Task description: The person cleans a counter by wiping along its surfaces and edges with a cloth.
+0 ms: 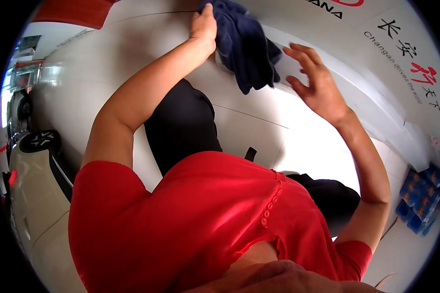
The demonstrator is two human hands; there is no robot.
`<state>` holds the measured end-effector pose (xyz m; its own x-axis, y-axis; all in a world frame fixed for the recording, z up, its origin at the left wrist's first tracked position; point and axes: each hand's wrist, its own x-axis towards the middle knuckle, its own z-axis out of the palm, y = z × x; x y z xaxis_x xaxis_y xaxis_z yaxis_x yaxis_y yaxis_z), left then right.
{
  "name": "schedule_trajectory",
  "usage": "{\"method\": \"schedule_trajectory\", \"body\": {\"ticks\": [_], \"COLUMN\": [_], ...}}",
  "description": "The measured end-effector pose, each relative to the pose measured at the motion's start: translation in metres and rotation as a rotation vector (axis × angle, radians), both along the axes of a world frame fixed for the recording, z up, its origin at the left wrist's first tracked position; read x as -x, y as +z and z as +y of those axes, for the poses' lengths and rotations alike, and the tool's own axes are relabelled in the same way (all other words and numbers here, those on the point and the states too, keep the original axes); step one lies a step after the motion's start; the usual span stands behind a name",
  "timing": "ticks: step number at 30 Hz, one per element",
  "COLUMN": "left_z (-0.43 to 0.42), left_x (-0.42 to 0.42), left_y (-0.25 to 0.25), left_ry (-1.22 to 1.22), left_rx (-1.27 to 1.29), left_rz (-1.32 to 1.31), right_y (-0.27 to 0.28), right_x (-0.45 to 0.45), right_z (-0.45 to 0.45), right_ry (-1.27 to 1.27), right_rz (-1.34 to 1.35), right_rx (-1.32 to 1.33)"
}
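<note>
A dark blue cloth (242,46) hangs in loose folds near the top of the head view, in front of a low white ledge. My left hand (204,24) is closed on its upper left edge, with the arm stretched out. To the right of the cloth is my right hand (315,80), raised with its fingers apart and holding nothing. Its fingertips are close to the cloth's right edge; I cannot tell whether they touch it.
A white wall panel (381,53) with printed lettering runs along the upper right. Blue patterned packages (423,195) lie at the right on the tiled floor (252,115). A pale car-like body (36,195) stands at the left. A red-brown object (76,12) juts in at upper left.
</note>
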<state>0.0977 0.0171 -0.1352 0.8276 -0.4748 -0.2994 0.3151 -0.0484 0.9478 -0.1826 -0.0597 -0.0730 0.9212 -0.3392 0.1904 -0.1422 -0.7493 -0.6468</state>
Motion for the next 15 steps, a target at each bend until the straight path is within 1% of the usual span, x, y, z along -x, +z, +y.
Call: {"method": "schedule_trajectory", "body": {"ticks": [1, 3, 4, 6, 7, 9, 10, 11, 13, 14, 15], "left_z": [-0.003, -0.006, -0.007, -0.011, -0.010, -0.007, -0.005, -0.005, -0.008, -0.009, -0.010], "left_x": [-0.001, 0.004, -0.001, -0.017, -0.023, -0.029, -0.027, -0.030, -0.041, -0.043, -0.042], "left_y": [-0.002, -0.014, -0.023, -0.032, -0.036, -0.042, -0.040, -0.041, -0.040, -0.041, -0.032], "left_ry": [0.049, -0.021, -0.023, -0.006, -0.005, -0.176, -0.184, -0.181, -0.315, -0.318, -0.341], "left_rx": [0.087, 0.101, 0.097, -0.330, -0.332, -0.649, -0.717, -0.722, -0.876, -0.882, -0.869], "left_rz": [-0.055, -0.286, -0.288, -0.594, -0.597, -0.729, -0.792, -0.800, -0.938, -0.945, -0.788], "right_y": [0.006, 0.015, 0.015, 0.015, 0.011, -0.005, -0.014, -0.020, -0.026, -0.027, -0.026], "right_x": [0.014, 0.042, 0.054, 0.072, 0.078, 0.088, 0.091, 0.094, 0.095, 0.095, 0.096], "right_z": [-0.001, -0.005, -0.004, -0.002, -0.003, -0.003, -0.003, -0.002, -0.004, -0.006, -0.006], "right_ry": [-0.025, -0.050, -0.051, -0.087, -0.086, -0.127, -0.149, -0.147, -0.146, -0.148, -0.112], "right_rz": [0.022, 0.158, 0.156, 0.279, 0.276, 0.248, 0.224, 0.216, 0.243, 0.237, 0.246], "right_rx": [0.006, -0.091, -0.096, -0.119, -0.121, -0.191, -0.213, -0.216, -0.256, -0.263, -0.183]}}
